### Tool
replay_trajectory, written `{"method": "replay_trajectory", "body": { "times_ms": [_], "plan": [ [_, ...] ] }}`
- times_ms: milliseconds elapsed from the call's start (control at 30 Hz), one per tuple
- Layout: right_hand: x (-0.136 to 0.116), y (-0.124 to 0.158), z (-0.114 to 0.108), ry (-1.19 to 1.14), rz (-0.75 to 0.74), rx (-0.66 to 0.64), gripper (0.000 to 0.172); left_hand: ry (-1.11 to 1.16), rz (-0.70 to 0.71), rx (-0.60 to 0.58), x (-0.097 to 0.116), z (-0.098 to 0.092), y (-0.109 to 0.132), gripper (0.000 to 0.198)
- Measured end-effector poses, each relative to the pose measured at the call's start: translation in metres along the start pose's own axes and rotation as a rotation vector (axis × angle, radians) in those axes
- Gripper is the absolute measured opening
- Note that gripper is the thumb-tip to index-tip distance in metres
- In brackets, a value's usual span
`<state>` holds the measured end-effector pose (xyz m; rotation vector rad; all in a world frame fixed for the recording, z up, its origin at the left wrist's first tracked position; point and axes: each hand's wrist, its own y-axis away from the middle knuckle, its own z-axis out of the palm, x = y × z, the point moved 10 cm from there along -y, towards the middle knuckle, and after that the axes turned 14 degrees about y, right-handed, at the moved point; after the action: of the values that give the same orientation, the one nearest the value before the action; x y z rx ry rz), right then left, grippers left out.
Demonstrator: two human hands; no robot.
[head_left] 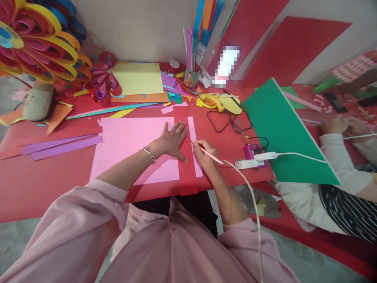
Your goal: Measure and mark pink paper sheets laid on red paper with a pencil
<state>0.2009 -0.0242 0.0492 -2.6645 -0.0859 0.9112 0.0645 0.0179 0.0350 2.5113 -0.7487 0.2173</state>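
Observation:
A pink sheet (132,145) lies on the red table in front of me. Across its right part runs a red strip (188,177), leaving a narrow pink margin showing to the right. My left hand (175,142) presses flat with fingers spread, over the strip and the pink sheet beside it. In my right hand (206,155) is a pink pencil (213,158), its tip at the strip's right edge on the pink margin.
Purple strips (67,147) lie left. Behind are a yellow sheet (138,78), paper scraps, a yellow glue gun (215,100) with black cable, and a cup (192,78) of strips. A green board (288,137) leans right, beside a purple box (255,155); another person's hands (344,125) are beyond.

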Motion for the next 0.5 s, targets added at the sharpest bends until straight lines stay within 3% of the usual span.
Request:
{"method": "replay_trajectory", "body": {
  "times_ms": [267, 500],
  "plan": [
    [-0.012, 0.06, -0.026, 0.06, -0.019, -0.052, 0.019, -0.004, -0.001, 0.006, -0.006, 0.006, -0.005, 0.146],
    [-0.017, 0.067, -0.031, 0.062, -0.031, -0.038, 0.017, 0.018, -0.029, -0.02, -0.005, 0.003, -0.005, 0.147]
  ]
}}
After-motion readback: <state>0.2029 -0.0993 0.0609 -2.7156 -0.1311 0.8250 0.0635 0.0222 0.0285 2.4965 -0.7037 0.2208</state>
